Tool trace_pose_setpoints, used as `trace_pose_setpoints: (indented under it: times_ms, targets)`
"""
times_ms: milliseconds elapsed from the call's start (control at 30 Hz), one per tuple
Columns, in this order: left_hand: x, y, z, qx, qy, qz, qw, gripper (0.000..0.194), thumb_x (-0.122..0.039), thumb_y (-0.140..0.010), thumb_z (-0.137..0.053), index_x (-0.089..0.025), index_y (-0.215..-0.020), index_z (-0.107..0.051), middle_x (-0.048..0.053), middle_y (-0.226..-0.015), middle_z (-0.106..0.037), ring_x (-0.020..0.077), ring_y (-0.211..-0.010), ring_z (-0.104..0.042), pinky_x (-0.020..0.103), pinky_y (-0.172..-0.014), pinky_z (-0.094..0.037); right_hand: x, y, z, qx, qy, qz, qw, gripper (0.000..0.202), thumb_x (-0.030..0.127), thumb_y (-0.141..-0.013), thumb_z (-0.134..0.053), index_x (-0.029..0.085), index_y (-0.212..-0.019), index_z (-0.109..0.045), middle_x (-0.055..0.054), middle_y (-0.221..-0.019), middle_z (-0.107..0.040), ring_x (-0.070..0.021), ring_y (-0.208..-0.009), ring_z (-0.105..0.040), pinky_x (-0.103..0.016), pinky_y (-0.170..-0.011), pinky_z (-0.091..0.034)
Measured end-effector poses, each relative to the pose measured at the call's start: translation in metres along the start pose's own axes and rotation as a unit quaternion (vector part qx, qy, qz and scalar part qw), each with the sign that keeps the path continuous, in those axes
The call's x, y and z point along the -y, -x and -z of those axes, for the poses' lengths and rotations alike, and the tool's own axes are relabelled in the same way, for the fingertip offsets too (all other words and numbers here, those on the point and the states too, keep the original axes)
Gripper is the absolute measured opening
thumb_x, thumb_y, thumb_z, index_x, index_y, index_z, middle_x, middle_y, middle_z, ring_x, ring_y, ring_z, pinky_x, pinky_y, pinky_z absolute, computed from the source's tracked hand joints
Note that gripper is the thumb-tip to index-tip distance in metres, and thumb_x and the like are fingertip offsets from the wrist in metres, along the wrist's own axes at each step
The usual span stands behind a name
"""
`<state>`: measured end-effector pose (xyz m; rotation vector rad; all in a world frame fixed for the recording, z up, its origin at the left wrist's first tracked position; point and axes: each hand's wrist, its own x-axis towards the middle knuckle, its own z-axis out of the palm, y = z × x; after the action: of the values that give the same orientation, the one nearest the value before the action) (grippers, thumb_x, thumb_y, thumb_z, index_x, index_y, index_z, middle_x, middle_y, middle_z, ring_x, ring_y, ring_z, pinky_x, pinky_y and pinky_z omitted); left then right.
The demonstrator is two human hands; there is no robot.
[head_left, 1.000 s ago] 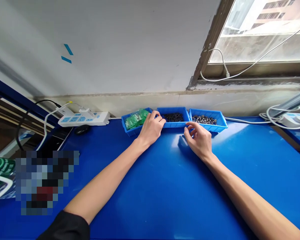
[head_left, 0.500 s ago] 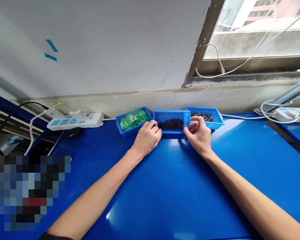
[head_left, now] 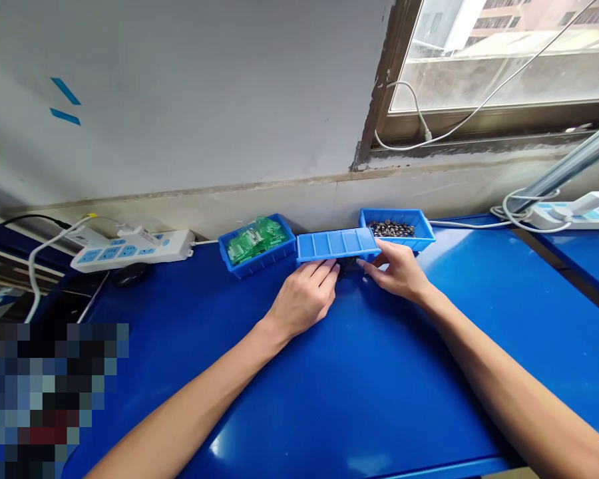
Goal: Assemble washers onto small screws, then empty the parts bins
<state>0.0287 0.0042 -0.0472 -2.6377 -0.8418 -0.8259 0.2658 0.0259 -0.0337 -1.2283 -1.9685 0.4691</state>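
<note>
A small blue plastic bin (head_left: pixel 335 245) is tipped forward, its ribbed outer side facing up. My left hand (head_left: pixel 307 293) is closed at the bin's near left edge, with the fingertips under it. At the right end, my right hand (head_left: pixel 397 269) grips the bin between thumb and fingers. Under the near rim, a few black screws (head_left: pixel 348 266) show between the hands; the rest are hidden. To the left stands a blue bin (head_left: pixel 259 263) of green-looking pieces in clear bags. A blue bin (head_left: pixel 422 238) of small dark metal parts stands behind my right hand.
A white power strip (head_left: pixel 134 249) and a black mouse-like object (head_left: pixel 130 274) lie at the left. Behind the blue tabletop (head_left: pixel 299 392) runs the wall (head_left: pixel 204 100). A metal pole (head_left: pixel 564 166) and white cables are at the right. The lower left is pixelated.
The middle bin has been tipped over toward me; its opening with the black screws now faces down. Both hands moved with it. The whole view has shifted slightly.
</note>
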Motion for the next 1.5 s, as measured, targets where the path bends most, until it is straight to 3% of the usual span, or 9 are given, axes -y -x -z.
trace_pose_setpoints:
  times_ms: [300, 467, 600, 733, 800, 900, 1000, 1133, 1500]
  targets:
    - [-0.006, 0.003, -0.005, 0.109, 0.049, 0.052, 0.992, 0.048, -0.015, -0.102, -0.042, -0.007, -0.148, -0.051, 0.019, -0.143, -0.063, 0.0305, -0.134, -0.059, 0.046, -0.114, -0.052, -0.007, 0.004, 0.008, 0.026, 0.020, 0.050, 0.998, 0.019, 0.041, -0.093, -0.065, 0.025, -0.083, -0.066, -0.003, -0.077, -0.072, -0.0210, -0.067, -0.069, -0.034, -0.063, -0.061]
    - [-0.003, -0.001, 0.004, 0.097, 0.028, 0.048, 0.994, 0.056, -0.002, -0.094, -0.042, -0.008, -0.149, -0.050, 0.018, -0.144, -0.063, 0.0301, -0.133, -0.060, 0.045, -0.113, -0.053, 0.002, 0.004, 0.013, -0.036, 0.021, 0.075, 0.996, 0.021, 0.042, -0.092, -0.067, 0.025, -0.080, -0.066, -0.005, -0.076, -0.075, -0.0225, -0.065, -0.071, -0.037, -0.062, -0.062]
    - [0.015, -0.014, 0.014, 0.051, -0.023, 0.009, 0.998, 0.052, 0.001, -0.094, -0.042, -0.011, -0.140, -0.060, 0.017, -0.143, -0.064, 0.0329, -0.137, -0.057, 0.048, -0.107, -0.056, 0.013, 0.001, 0.012, -0.062, -0.068, 0.033, 0.995, 0.031, 0.049, -0.090, -0.071, 0.025, -0.075, -0.058, -0.002, -0.064, -0.071, -0.0219, -0.057, -0.072, -0.034, -0.053, -0.061]
    - [0.038, -0.034, 0.020, 0.012, -0.002, 0.011, 1.000, 0.042, -0.001, -0.096, -0.042, -0.011, -0.125, -0.071, 0.017, -0.121, -0.076, 0.0284, -0.115, -0.072, 0.045, -0.101, -0.059, 0.014, -0.003, 0.017, -0.102, -0.132, 0.009, 0.986, 0.027, 0.048, -0.087, -0.075, 0.025, -0.094, -0.060, -0.001, -0.075, -0.076, -0.0223, -0.065, -0.076, -0.037, -0.063, -0.064]
    - [0.045, -0.045, 0.020, 0.052, -0.003, 0.052, 0.997, 0.043, 0.000, -0.093, -0.042, -0.013, -0.121, -0.073, 0.014, -0.111, -0.079, 0.0266, -0.100, -0.076, 0.040, -0.089, -0.062, 0.008, -0.005, 0.026, -0.168, -0.065, 0.024, 0.983, 0.027, 0.042, -0.087, -0.075, 0.026, -0.105, -0.063, -0.003, -0.086, -0.078, -0.0241, -0.078, -0.077, -0.043, -0.077, -0.064]
    - [0.047, -0.059, 0.018, 0.168, -0.016, 0.115, 0.979, 0.043, 0.004, -0.085, -0.047, -0.016, -0.111, -0.076, 0.010, -0.093, -0.080, 0.0258, -0.083, -0.077, 0.034, -0.073, -0.059, -0.012, -0.004, 0.043, -0.233, 0.084, 0.030, 0.968, 0.022, 0.042, -0.087, -0.073, 0.026, -0.102, -0.068, -0.010, -0.101, -0.079, -0.0309, -0.099, -0.074, -0.052, -0.091, -0.059]
    - [0.045, -0.067, 0.016, 0.244, -0.022, 0.143, 0.959, 0.044, 0.005, -0.081, -0.050, -0.018, -0.107, -0.077, 0.009, -0.088, -0.080, 0.0270, -0.084, -0.077, 0.033, -0.072, -0.057, -0.038, 0.001, 0.056, -0.195, 0.179, 0.017, 0.964, 0.035, 0.051, -0.080, -0.078, 0.027, -0.105, -0.072, -0.013, -0.122, -0.075, -0.0403, -0.127, -0.061, -0.064, -0.108, -0.045]
    - [0.038, -0.071, 0.022, 0.275, -0.009, 0.167, 0.947, 0.039, -0.002, -0.088, -0.053, -0.021, -0.110, -0.078, 0.009, -0.096, -0.080, 0.0283, -0.089, -0.077, 0.035, -0.076, -0.057, -0.069, 0.008, 0.061, -0.130, 0.230, -0.014, 0.964, 0.039, 0.056, -0.072, -0.084, 0.027, -0.096, -0.075, -0.013, -0.146, -0.062, -0.0475, -0.143, -0.044, -0.073, -0.111, -0.035]
    - [0.015, -0.062, 0.044, 0.322, 0.060, 0.124, 0.937, 0.032, -0.009, -0.090, -0.058, -0.023, -0.110, -0.079, 0.008, -0.101, -0.081, 0.0274, -0.094, -0.077, 0.032, -0.079, -0.058, -0.085, 0.010, 0.057, -0.087, 0.135, -0.046, 0.986, 0.027, 0.049, -0.073, -0.084, 0.024, -0.082, -0.077, -0.012, -0.154, -0.054, -0.0393, -0.139, -0.054, -0.056, -0.118, -0.042]
